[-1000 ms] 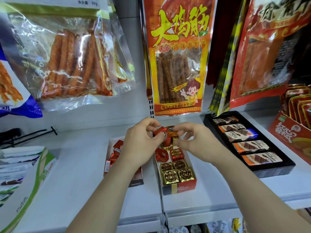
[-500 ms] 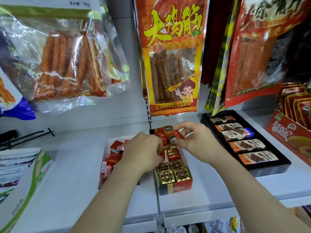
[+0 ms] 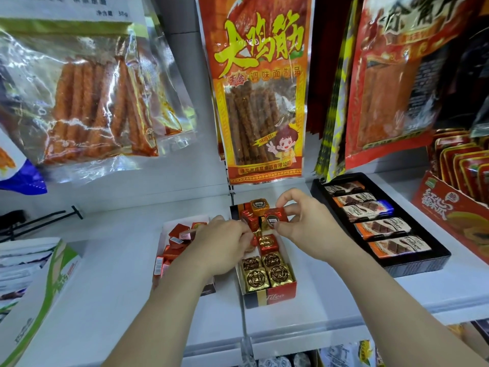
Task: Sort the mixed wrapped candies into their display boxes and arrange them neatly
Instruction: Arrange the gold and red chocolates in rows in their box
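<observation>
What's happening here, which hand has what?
A person is sorting wrapped candies on a shop shelf. The right hand pinches a red candy over the back of the Tileo display box, where red and orange pieces sit jumbled. The left hand is down at the box's left edge, fingers curled; whether it grips anything is hidden. Gold candies fill the front rows neatly. A white box beside it holds loose red candies.

Candy box (image 3: 270, 296) on shelf (image 3: 105, 260), chocolate tray (image 3: 412, 266) to its right
</observation>
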